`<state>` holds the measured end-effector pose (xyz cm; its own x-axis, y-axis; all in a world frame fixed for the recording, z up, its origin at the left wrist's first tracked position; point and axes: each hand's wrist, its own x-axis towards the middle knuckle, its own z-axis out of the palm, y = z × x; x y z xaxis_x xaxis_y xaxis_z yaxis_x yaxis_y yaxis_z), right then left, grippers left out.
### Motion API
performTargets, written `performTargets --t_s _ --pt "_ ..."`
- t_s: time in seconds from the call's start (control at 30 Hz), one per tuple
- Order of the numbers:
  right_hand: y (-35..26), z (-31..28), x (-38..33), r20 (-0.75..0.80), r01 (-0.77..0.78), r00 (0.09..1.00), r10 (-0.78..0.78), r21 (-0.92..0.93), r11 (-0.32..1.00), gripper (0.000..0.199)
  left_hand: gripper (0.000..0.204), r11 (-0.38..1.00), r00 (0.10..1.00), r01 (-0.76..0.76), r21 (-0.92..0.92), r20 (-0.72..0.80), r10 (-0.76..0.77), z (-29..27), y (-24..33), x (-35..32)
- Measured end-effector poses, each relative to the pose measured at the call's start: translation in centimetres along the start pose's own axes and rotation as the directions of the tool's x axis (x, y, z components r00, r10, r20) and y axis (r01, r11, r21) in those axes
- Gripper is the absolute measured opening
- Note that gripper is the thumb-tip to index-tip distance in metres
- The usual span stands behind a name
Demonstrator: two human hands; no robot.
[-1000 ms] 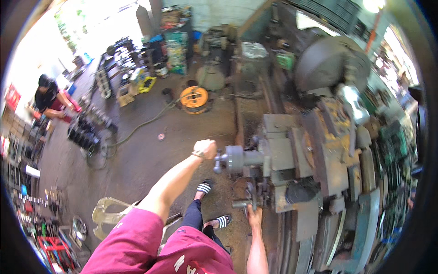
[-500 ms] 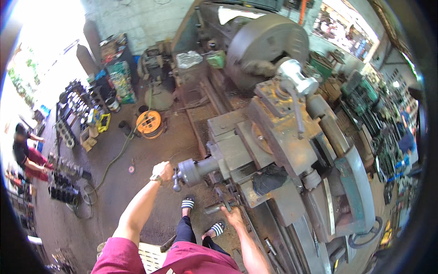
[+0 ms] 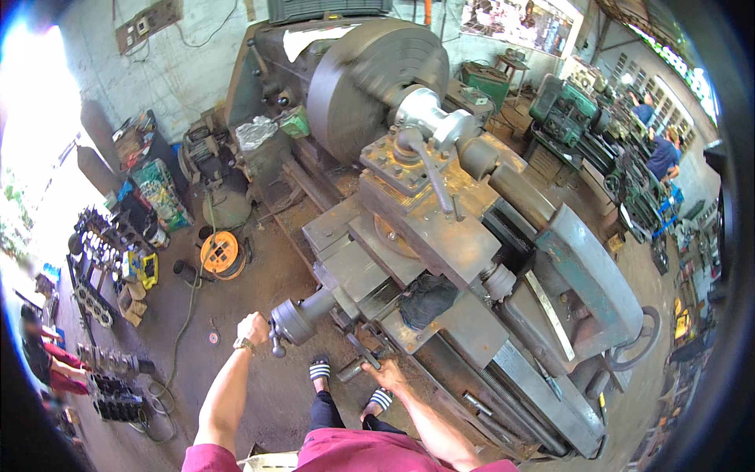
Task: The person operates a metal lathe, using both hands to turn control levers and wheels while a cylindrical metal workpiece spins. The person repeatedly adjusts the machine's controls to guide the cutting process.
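At lathe [image 3: 472, 259] front edge: L hand [image 3: 253, 327] wrapped on cross-slide handwheel [image 3: 292, 321]; R hand [image 3: 385, 376] fingers closed round lever handle [image 3: 355, 366], near carriage apron.

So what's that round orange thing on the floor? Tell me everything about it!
The orange reel lies flat on the grey concrete floor, to the left of the big lathe. It is a round spool with an orange rim, a lighter hub and dark cable wound inside. A dark cable trails from it across the floor. It looks like plastic. Neither hand touches it.
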<state>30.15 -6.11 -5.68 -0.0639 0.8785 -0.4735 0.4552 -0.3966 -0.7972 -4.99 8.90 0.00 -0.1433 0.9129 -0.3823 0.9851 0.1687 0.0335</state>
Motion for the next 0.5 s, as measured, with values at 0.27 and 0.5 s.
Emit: performTargets --t_s 0.27,0.5 --pt "-0.6 -0.3 0.0 -0.084 0.12 0.99 -0.115 0.051 0.991 0.076 0.019 1.0 0.998 -0.028 0.005 -0.061 0.028 0.7 -0.5 0.5" --pt "-0.6 -0.3 -0.3 -0.114 0.112 0.988 -0.107 0.04 0.993 0.076 0.022 0.999 0.997 -0.039 0.033 -0.057 0.041 1.0 -0.4 0.7"
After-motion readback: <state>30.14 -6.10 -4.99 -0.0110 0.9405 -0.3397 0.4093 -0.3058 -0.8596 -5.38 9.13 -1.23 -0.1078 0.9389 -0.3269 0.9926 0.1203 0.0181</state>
